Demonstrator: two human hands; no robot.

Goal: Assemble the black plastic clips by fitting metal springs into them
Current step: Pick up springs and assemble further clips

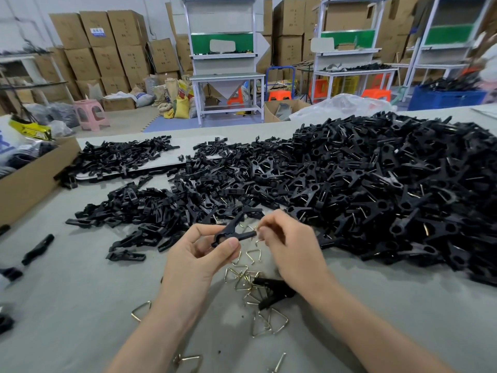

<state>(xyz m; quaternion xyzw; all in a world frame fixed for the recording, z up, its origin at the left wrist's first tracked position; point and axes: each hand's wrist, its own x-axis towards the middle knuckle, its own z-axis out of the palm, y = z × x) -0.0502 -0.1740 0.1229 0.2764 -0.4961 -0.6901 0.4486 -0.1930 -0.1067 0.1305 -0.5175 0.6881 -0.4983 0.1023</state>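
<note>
The left hand (199, 254) pinches a light, stiff black plastic clip (233, 233) by its rear end above the loose springs (248, 281) on the grey table (80, 305), while the right hand (290, 246) nips what looks like a thin, slippery wire spring (257, 229), mostly hidden, at the clip's front.

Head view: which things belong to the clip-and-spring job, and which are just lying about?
Job in hand: clip held in left hand; spring pinched by right hand; loose springs; clip pile.
Lying about: cardboard box; pink stool; blue crate.
</note>
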